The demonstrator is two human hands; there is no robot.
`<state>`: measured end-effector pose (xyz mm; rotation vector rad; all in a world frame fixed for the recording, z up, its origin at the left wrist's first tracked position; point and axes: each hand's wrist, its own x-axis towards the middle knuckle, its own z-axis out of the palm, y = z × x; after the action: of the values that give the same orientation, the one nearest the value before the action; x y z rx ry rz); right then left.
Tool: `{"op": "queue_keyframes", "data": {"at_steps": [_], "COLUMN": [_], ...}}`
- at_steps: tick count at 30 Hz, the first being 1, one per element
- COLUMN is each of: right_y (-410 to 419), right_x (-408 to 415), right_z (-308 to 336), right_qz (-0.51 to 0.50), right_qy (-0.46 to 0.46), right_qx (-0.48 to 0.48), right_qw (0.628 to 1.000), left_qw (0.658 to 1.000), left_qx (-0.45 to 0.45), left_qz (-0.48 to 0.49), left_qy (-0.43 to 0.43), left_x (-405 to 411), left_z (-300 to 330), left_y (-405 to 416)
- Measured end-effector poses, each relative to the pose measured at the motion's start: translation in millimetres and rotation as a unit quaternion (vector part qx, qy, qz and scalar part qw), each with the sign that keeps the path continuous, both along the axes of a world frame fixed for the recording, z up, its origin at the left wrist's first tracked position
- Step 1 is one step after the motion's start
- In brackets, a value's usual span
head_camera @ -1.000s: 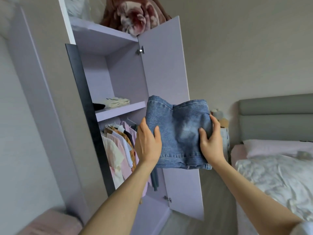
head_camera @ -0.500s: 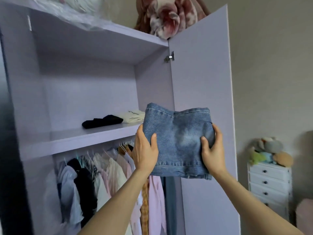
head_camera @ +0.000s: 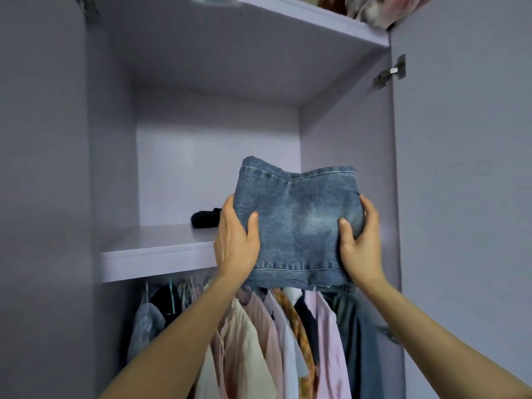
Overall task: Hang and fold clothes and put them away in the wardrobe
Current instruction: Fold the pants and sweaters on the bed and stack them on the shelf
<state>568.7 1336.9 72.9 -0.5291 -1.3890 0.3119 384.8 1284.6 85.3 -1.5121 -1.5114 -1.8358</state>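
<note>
I hold a folded blue denim garment [head_camera: 299, 220] flat in front of the open lilac wardrobe. My left hand [head_camera: 234, 243] grips its left edge and my right hand [head_camera: 359, 240] grips its right edge. The denim hovers at the front of the middle shelf [head_camera: 155, 254], over its right part. A folded black garment [head_camera: 205, 218] lies on that shelf, partly hidden behind my left hand.
Under the shelf, several shirts [head_camera: 273, 341] in pink, white, cream and orange check hang on a rail. The open wardrobe door [head_camera: 460, 197] stands to the right. A pink blanket [head_camera: 374, 7] lies on the top shelf [head_camera: 316, 21].
The view has closed in on the wardrobe and turned to face it. The denim, still held in both hands, is now nearer the middle shelf. The folded cream garment is hidden behind it.
</note>
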Motion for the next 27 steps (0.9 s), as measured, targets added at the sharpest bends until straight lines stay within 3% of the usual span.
{"op": "queue_keyframes", "data": {"at_steps": [9,15,19,22,27], "right_y": [125,186,226,257,296], "right_x": [-157,-255,-326,-378,-468], "right_z": [82,120,148,170,192], "right_qz": [0.104,0.156,0.191,0.218,0.286], "right_qy": [-0.027,-0.081,-0.156,-0.247,-0.375], "right_qx": [0.066,0.088,0.091,0.107,0.132], "right_qw": [0.992,0.980,0.965,0.938,0.872], "left_qw": [0.992,0.976,0.944,0.910,0.810], "left_qx": [0.062,0.022,-0.055,-0.161,-0.377], "left_qz": [0.111,0.218,0.324,0.376,0.449], "left_qy": [0.002,-0.009,-0.043,-0.070,-0.024], "left_x": [-143,-222,-260,-279,-299], "left_z": [71,100,117,124,137], "left_y": [86,115,130,134,138]}}
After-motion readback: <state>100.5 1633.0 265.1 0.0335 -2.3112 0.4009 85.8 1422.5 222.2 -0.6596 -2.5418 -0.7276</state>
